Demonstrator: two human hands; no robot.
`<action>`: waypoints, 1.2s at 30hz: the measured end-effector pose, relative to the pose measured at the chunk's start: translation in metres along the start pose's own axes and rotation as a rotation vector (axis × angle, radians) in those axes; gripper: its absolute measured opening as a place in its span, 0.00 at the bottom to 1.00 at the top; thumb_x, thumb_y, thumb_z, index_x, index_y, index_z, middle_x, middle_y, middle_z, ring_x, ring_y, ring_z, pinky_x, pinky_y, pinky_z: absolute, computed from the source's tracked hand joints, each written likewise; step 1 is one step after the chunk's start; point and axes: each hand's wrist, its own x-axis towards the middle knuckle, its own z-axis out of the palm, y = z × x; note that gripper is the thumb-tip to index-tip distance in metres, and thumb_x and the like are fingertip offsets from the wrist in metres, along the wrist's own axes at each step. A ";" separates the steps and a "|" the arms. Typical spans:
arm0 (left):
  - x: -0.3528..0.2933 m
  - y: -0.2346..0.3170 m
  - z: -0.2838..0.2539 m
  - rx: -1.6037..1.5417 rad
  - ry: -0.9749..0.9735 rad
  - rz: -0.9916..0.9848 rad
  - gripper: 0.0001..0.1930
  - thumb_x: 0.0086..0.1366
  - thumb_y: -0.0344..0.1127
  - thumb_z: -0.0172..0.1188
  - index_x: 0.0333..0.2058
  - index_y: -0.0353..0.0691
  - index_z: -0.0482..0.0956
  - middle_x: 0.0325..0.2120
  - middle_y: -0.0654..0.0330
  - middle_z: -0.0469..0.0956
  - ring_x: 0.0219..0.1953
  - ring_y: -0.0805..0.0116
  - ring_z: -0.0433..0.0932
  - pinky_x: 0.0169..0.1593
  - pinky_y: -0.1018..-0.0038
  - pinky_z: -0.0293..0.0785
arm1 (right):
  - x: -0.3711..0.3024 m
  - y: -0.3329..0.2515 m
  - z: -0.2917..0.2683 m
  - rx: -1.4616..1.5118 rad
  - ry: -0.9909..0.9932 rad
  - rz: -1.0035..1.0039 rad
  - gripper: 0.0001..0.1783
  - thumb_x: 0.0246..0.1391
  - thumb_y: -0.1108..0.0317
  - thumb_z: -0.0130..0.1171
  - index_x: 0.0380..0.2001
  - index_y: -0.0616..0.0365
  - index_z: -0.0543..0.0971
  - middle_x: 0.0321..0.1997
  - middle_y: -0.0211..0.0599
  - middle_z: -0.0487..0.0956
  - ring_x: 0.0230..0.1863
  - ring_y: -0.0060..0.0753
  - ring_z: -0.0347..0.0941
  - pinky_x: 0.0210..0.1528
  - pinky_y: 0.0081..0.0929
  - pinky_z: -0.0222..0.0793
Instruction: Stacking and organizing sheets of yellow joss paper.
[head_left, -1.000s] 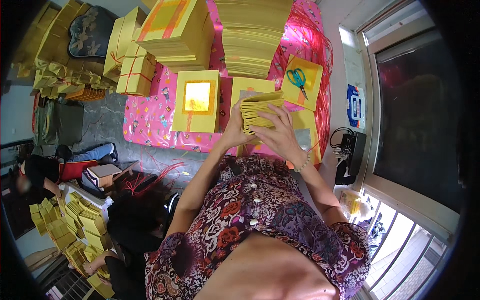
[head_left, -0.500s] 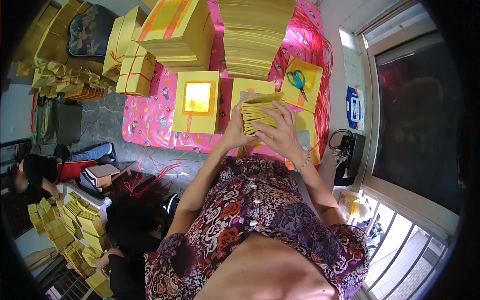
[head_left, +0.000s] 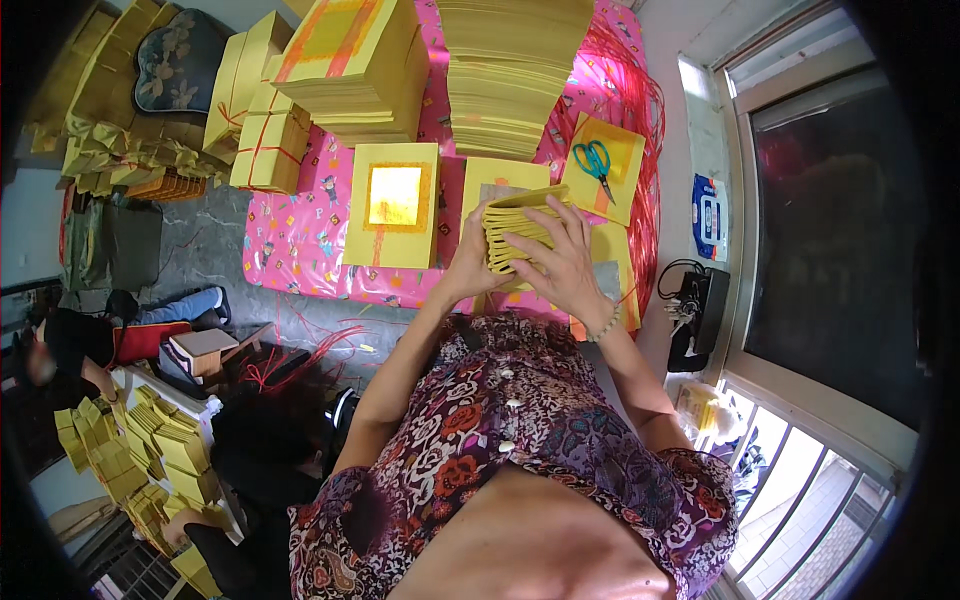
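Note:
Between my two hands I hold a thick bundle of folded yellow paper, its layered folds facing me. My left hand grips its left side, with the thumb side partly hidden behind the bundle. My right hand wraps its right side, fingers bent across the folds. Under and behind the bundle lie yellow sheets with a grey patch. To the left on the pink tablecloth sits a yellow paper stack with a shiny gold square. Teal-handled scissors rest on a yellow sheet beyond my right hand.
Tall yellow paper stacks stand at the table's back. Red strings hang along its right edge. Tied yellow bundles are at the left. Lower left, people work beside a table of folded yellow pieces. A window is at right.
My hands and the bundle stay almost in place. At the lower left, a person's dark-sleeved arm has shifted slightly to the left over the yellow pieces.

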 end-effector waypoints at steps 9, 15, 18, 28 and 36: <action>0.002 0.006 -0.001 0.002 -0.028 -0.034 0.60 0.42 0.40 0.79 0.68 0.36 0.46 0.59 0.43 0.59 0.63 0.44 0.61 0.67 0.58 0.59 | 0.007 0.002 -0.004 -0.044 -0.028 0.135 0.29 0.57 0.52 0.60 0.62 0.40 0.72 0.65 0.37 0.68 0.70 0.51 0.55 0.72 0.59 0.43; 0.002 0.011 -0.004 0.083 -0.067 -0.067 0.65 0.40 0.33 0.76 0.71 0.36 0.37 0.65 0.47 0.54 0.68 0.54 0.57 0.70 0.64 0.56 | 0.020 0.004 -0.015 -0.154 -0.187 0.053 0.36 0.59 0.48 0.57 0.69 0.43 0.65 0.74 0.36 0.58 0.76 0.53 0.45 0.73 0.64 0.35; 0.003 0.014 -0.001 0.024 -0.061 -0.056 0.67 0.44 0.41 0.78 0.71 0.34 0.33 0.65 0.38 0.55 0.64 0.42 0.60 0.68 0.56 0.58 | 0.016 0.006 -0.013 -0.145 -0.277 0.124 0.38 0.59 0.46 0.56 0.70 0.42 0.62 0.76 0.37 0.55 0.78 0.52 0.42 0.74 0.64 0.33; 0.000 0.005 -0.004 0.133 -0.091 -0.047 0.63 0.44 0.35 0.76 0.70 0.33 0.38 0.65 0.45 0.52 0.68 0.51 0.55 0.71 0.64 0.52 | 0.026 0.031 -0.015 0.012 -0.178 0.239 0.32 0.66 0.51 0.50 0.69 0.47 0.62 0.76 0.42 0.54 0.78 0.51 0.42 0.75 0.57 0.33; 0.009 -0.002 -0.004 0.034 -0.091 -0.054 0.52 0.49 0.31 0.75 0.66 0.35 0.48 0.60 0.49 0.61 0.64 0.59 0.62 0.68 0.66 0.58 | 0.022 0.073 -0.002 0.455 -0.196 0.277 0.31 0.66 0.62 0.52 0.70 0.53 0.61 0.74 0.45 0.56 0.76 0.48 0.48 0.74 0.41 0.44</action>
